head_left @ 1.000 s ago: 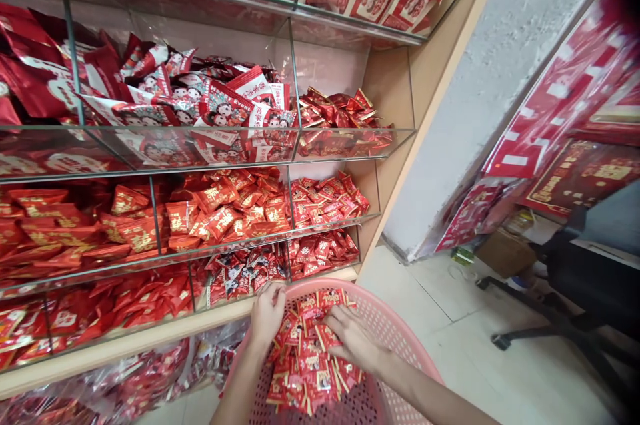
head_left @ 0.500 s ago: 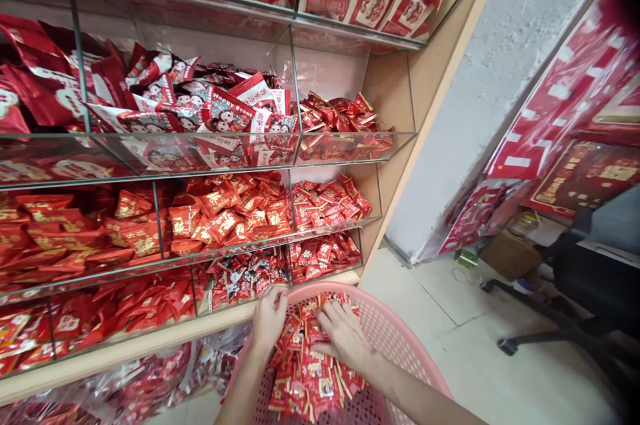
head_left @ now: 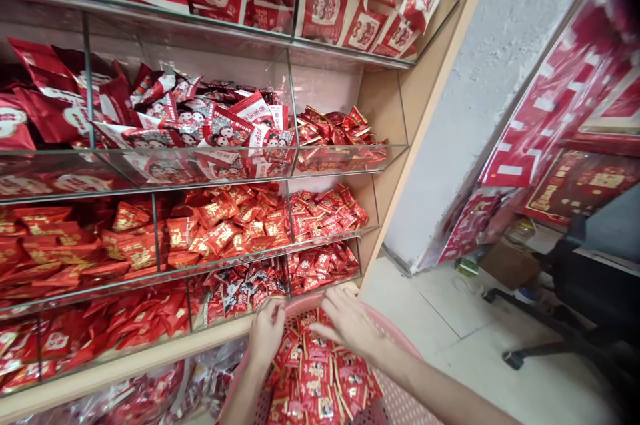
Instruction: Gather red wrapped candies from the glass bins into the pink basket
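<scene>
A pink perforated plastic basket (head_left: 400, 339) stands low before the shelves, holding a heap of small red candy packets (head_left: 316, 371) with gold print. At its far left rim is my left hand (head_left: 267, 331), fingers curled and closed on the edge. My right hand (head_left: 346, 319) hovers over the far side of the basket by the rim. Its fingers are stretched out and the thumb is apart, with nothing visible in them. Under its palm, part of the heap is hidden.
Glass-fronted shelves (head_left: 220, 171) with dividers hold red packets of several designs. Clear bags (head_left: 150, 381) lie beneath the lowest board. To the right are a grey wall (head_left: 440, 125), a wheeled office chair (head_left: 595, 278), a cardboard box (head_left: 510, 261) and tiled floor (head_left: 440, 318).
My right hand has risen off the packets toward the far rim, and its fingers have straightened. The left hand stays at the rim. The view has tilted up slightly.
</scene>
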